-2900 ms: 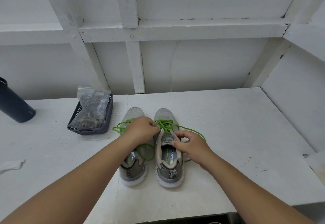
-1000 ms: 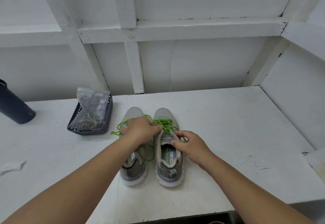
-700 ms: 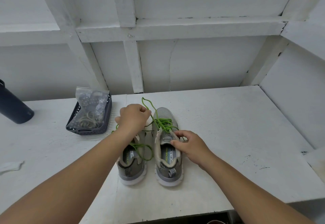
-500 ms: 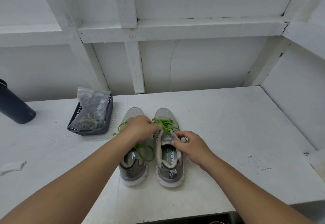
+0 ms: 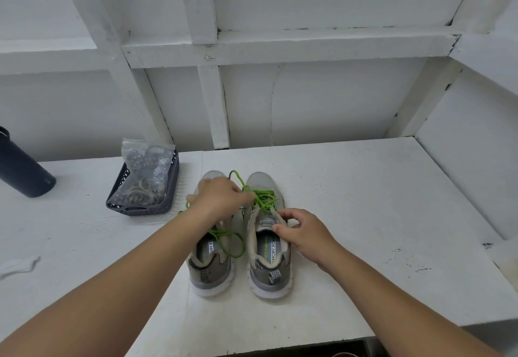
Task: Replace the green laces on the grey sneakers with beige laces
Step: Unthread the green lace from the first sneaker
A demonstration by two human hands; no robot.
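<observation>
Sneakers: two grey mesh sneakers with white soles stand side by side near the middle of the white painted desk [image 5: 350,202], the left grey sneaker [image 5: 208,267] and the right grey sneaker [image 5: 269,261] just apart.
Pointing: both toes aim away from the person toward the back wall, heels toward the front edge; each long axis runs front to back, roughly parallel.
Green laces: the bright green cord lace [image 5: 262,198] sits bunched over the right sneaker's eyelets, one strand arching up past the left hand; another green loop [image 5: 231,241] drapes over the left sneaker's opening.
Left hand: the left hand [image 5: 220,198] hovers over the left sneaker's forefoot, fingers curled and pinching the green lace at the right sneaker's throat.
Right hand: the right hand [image 5: 304,234] grips the right sneaker's collar and tongue, thumb inside, fingers bent round the outer side.
Basket: a dark blue plastic lattice basket [image 5: 168,191] sits left of the sneakers, holding a clear plastic bag [image 5: 144,166] of coiled cords.
Bottle: a dark navy cylinder bottle [image 5: 23,168] stands at the far left.
Room: white boarded walls with white framing beams [image 5: 280,45] close round the desk on the back and right.
</observation>
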